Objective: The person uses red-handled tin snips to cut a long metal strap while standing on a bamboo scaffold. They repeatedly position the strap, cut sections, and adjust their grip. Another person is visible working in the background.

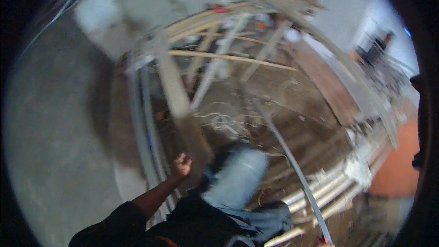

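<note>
My left hand is in front of a grey wall panel, beside a wooden board that slants down toward me. Its fingers are loosely bent and apart, and nothing shows in them. At the lower right edge of the picture only a sliver of my right hand is visible, at the red-tipped near end of a long, narrow grey strip. The strip reaches forward over the dirt floor, seemingly held up by that hand. Its exact kind is blurred. My bent knee in light jeans is between the hands.
Pale wooden battens and planks cross ahead. Loose thin strands lie on the brown floor. Grey rails run along my left. A reddish-brown board leans at the right, with stacked poles and an orange surface nearer.
</note>
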`<state>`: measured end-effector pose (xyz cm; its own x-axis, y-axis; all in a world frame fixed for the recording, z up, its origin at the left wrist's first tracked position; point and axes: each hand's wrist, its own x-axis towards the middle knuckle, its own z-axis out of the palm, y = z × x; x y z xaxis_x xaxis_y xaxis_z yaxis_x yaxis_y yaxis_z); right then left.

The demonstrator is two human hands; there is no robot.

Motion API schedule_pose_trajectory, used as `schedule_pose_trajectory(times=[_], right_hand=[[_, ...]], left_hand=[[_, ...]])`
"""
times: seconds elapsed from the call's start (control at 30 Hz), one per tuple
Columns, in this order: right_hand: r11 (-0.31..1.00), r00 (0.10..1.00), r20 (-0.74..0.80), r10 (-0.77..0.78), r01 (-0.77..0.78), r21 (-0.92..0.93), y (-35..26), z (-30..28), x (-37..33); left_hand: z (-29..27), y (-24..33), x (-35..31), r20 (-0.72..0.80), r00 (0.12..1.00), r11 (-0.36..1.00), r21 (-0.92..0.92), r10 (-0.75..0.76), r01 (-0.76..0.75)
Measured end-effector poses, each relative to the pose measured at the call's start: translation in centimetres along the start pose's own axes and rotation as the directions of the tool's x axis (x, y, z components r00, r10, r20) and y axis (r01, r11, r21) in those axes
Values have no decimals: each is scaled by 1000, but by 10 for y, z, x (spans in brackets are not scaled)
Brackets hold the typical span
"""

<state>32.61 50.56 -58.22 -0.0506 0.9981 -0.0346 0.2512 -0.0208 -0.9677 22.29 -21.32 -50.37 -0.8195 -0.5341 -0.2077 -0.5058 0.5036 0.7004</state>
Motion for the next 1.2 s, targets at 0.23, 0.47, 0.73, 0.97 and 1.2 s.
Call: schedule_pose_trajectory(times=[0.23,0.47,0.73,0.97,1.2], right_hand=[[886,729,639,-243,435,-159,-53,79,-173],[820,521,839,-159,543,-182,-68,110,-268],[789,520,844,-134,571,-226,-67,111,-266],[787,500,858,-115,574,-229,-72,114,-270],[797,464,880,-99,566,-208,-76,117,-265]], left_hand=[[-18,-241,-139,55,765,613,635,-642,469],[32,-380,-166,-151,931,777,516,-331,360],[55,-409,-102,35,939,695,682,-343,229],[27,-281,-110,-500,645,693,117,-578,712],[-27,-267,-65,-506,832,933,133,-225,334]])
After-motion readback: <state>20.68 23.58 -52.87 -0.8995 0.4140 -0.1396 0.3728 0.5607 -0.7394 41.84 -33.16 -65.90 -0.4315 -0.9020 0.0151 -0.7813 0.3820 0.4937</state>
